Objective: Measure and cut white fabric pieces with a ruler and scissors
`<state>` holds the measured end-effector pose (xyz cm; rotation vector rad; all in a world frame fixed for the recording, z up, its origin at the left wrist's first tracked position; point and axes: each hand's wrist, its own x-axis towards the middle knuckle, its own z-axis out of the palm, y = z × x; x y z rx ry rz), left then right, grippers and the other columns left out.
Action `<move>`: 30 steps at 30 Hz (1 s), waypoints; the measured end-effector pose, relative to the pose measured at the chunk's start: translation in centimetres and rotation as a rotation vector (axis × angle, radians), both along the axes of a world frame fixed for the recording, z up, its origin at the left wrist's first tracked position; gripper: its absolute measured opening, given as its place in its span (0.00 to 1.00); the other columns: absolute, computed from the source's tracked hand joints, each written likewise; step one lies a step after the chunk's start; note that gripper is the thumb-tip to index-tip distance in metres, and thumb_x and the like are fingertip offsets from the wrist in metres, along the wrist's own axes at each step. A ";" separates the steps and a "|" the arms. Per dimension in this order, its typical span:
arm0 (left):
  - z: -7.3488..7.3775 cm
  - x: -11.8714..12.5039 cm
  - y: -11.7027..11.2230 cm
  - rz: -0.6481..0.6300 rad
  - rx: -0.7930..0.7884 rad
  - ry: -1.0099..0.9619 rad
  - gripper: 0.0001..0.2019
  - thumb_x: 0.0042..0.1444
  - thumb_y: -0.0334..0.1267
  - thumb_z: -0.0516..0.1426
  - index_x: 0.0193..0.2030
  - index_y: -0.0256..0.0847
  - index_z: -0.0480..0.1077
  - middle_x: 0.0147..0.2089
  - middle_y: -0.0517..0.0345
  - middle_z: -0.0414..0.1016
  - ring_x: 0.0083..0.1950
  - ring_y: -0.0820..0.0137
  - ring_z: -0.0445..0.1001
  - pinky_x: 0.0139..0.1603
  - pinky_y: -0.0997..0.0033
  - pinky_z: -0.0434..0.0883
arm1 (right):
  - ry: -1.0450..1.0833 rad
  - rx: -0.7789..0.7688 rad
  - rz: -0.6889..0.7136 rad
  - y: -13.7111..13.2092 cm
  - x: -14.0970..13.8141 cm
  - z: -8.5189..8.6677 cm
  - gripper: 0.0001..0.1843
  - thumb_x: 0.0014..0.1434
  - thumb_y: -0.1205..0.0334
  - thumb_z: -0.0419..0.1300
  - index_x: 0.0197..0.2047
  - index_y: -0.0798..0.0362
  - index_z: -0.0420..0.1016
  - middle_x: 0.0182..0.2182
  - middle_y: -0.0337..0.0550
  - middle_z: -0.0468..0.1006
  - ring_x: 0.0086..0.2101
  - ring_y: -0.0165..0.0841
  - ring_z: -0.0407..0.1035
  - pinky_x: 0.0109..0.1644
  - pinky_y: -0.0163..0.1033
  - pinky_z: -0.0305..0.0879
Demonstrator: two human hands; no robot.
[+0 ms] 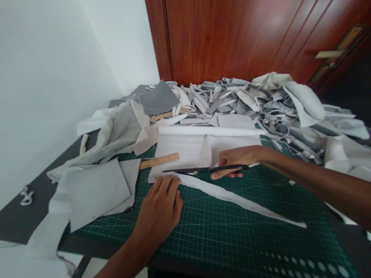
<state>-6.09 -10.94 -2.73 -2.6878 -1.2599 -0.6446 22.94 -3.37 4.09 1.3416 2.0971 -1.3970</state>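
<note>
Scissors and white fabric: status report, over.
Right hand holds scissors. Left hand on near edge of white fabric. Wooden ruler overlaps fabric's left side, near scissors' tips.

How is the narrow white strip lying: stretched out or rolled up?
Stretched out: the strip runs slantwise across the green mat, from beside the left hand to a thin tip.

Matt cloth (186, 151) — glossy wooden door (227, 30)

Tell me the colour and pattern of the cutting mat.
The cutting mat is dark green with a pale grid, seen in the head view.
</note>
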 end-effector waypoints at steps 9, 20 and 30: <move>0.8 0.0 -0.2 0.095 0.040 0.089 0.09 0.67 0.30 0.52 0.47 0.41 0.72 0.44 0.51 0.76 0.46 0.59 0.75 0.36 0.64 0.76 | -0.007 0.020 0.001 0.0 -0.1 -0.3 0.40 0.54 0.20 0.57 0.20 0.52 0.68 0.16 0.36 0.68 0.19 0.27 0.60 0.31 0.39 0.57; 0.1 -0.5 0.3 0.025 0.090 0.098 0.10 0.67 0.28 0.52 0.49 0.37 0.73 0.45 0.48 0.77 0.47 0.58 0.76 0.43 0.60 0.79 | 0.001 -0.154 0.092 -0.2 -1.1 1.8 0.43 0.56 0.16 0.48 0.23 0.51 0.66 0.18 0.36 0.66 0.22 0.28 0.58 0.32 0.40 0.56; -0.3 -0.5 -0.3 0.011 0.035 0.004 0.10 0.67 0.28 0.51 0.50 0.38 0.72 0.47 0.48 0.76 0.49 0.57 0.76 0.50 0.56 0.79 | -0.015 -0.136 0.116 1.0 -3.0 1.3 0.43 0.53 0.14 0.51 0.25 0.52 0.67 0.22 0.38 0.70 0.24 0.28 0.62 0.33 0.39 0.60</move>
